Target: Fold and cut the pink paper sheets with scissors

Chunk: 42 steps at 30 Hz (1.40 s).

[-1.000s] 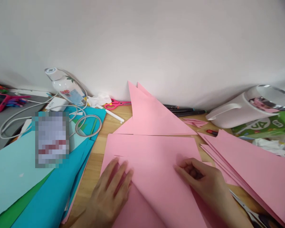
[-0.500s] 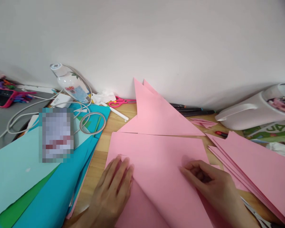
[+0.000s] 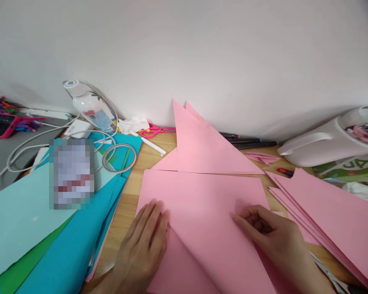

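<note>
A large pink paper sheet [image 3: 202, 204] lies folded on the wooden table in front of me. My left hand [image 3: 144, 245] rests flat on its left part, fingers stretched along the diagonal fold edge. At the sheet's right side my right hand [image 3: 270, 237] has its fingers curled and pressed down on the paper, the index finger pointing left. A folded pink triangle [image 3: 199, 143] lies just behind the sheet, against the wall.
A stack of pink sheets [image 3: 328, 212] lies at the right. Blue and green sheets [image 3: 33, 228] cover the left, with a white cable [image 3: 116, 159] and a bottle [image 3: 88, 106]. Pink scissors [image 3: 155, 130], black markers [image 3: 251, 143] and a white container [image 3: 328, 139] line the wall.
The view has shifted a little, so everything sits slightly more to the right. Both hands stay pressed on the pink sheet; the left fingers have crept a bit along the fold.
</note>
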### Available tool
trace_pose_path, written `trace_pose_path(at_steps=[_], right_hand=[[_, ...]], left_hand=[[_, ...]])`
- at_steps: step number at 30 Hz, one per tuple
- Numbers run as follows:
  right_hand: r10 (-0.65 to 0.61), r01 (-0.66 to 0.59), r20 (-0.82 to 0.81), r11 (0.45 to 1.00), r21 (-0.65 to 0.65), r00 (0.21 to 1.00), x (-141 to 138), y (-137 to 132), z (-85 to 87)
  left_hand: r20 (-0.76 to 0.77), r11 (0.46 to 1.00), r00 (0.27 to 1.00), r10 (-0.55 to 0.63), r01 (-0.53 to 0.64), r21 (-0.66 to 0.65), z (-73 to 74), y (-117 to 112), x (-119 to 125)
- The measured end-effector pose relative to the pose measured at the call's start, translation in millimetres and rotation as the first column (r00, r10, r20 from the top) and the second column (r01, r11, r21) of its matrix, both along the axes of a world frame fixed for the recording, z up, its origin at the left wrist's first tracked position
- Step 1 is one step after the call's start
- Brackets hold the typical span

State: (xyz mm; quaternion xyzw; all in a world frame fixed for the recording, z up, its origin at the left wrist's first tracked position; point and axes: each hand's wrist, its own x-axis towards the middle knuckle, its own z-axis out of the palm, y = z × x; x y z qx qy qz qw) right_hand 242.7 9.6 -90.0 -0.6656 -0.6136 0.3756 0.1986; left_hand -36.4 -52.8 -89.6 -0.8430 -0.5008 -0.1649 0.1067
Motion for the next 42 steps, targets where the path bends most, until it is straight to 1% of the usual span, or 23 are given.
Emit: trace_pose_path(at_steps=[5, 9, 16, 20, 27, 34, 42], right_hand=[[-0.037, 0.037, -0.009, 0.999, -0.014, 0.999, -2.4, 1.3, 2.4], [-0.075, 0.075, -0.009, 0.997, -0.024, 0.997, -4.1, 1.6, 3.1], [-0.066, 0.066, -0.009, 0.997, -0.045, 0.998, -3.4, 2.4, 3.6], [-0.063, 0.063, 0.003, 0.998, -0.013, 0.998, -3.8, 2.2, 5.6], [-0.064, 0.064, 0.009, 0.998, -0.02, 0.998, -4.5, 2.3, 5.9], [-0.028, 0.028, 0.021, 0.999, 0.017, 0.999, -3.9, 2.6, 6.9], [-0.047, 0.047, 0.011, 0.999, 0.023, 0.999, -4.4, 1.8, 6.3]], left_hand=[[0.016, 1.0, 1.0, -0.013, 0.013, 0.011, 2.5, 1.8, 1.0], [0.027, 1.0, 1.0, -0.013, 0.013, 0.014, 1.5, 2.1, 1.1], [-0.019, 1.0, 1.0, -0.005, 0.005, -0.011, -0.8, 1.4, -1.8], [-0.052, 1.0, 0.999, -0.011, 0.011, -0.011, -0.4, 0.6, -3.5], [-0.037, 1.0, 0.999, -0.016, 0.016, -0.009, 0.8, 0.6, -2.5], [-0.024, 1.0, 1.0, -0.009, 0.009, 0.012, 2.0, 2.2, -0.3], [-0.022, 1.0, 1.0, -0.005, 0.005, 0.008, 2.4, 2.4, -1.6]])
